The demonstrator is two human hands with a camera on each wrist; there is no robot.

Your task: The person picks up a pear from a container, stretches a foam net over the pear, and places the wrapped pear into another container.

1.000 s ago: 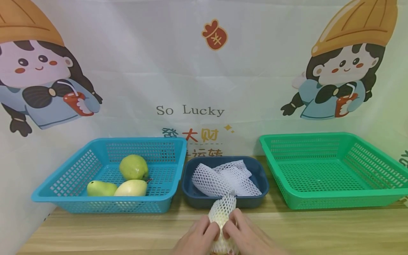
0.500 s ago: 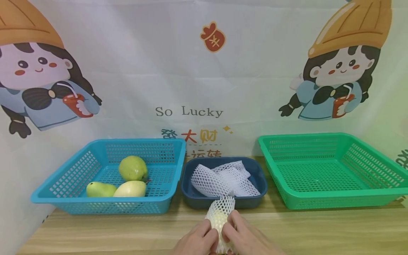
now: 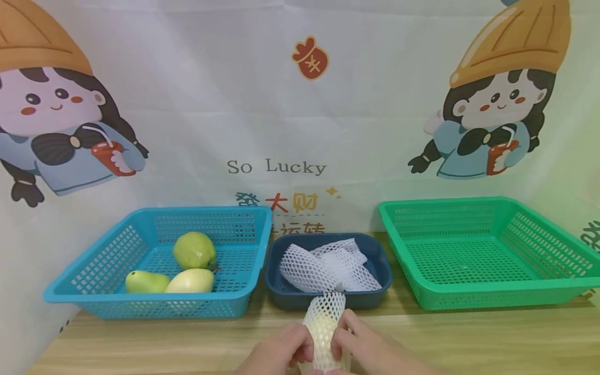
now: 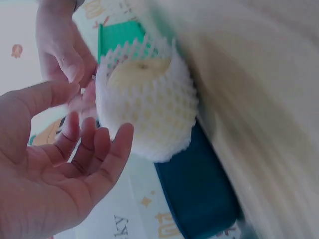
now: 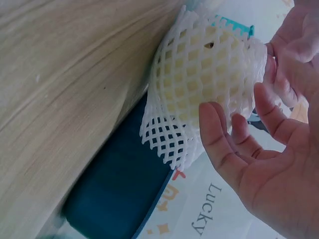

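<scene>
A pale yellow pear [image 5: 194,74] sits inside a white foam net sleeve [image 3: 323,323], low in the middle of the head view. Loose netting stretches past the fruit on the side toward the dark blue tray. My left hand [image 3: 281,350] holds the sleeve's left side with bent fingers. From the right, my right hand [image 3: 363,341] grips the other side. In the left wrist view, the bare end of the pear [image 4: 142,70] shows at the sleeve's opening. The exact contact of the fingertips is partly hidden.
Behind the hands stands a dark blue tray [image 3: 375,299] with white foam nets [image 3: 307,268]. On the left is a blue basket [image 3: 159,298] holding a green pear [image 3: 194,250] and two others. A green basket [image 3: 469,286] stands right, before a printed cloth.
My left hand has shifted slightly left, apart from the right hand. Both hands stay at the netted pear. The whole head view has drifted a little.
</scene>
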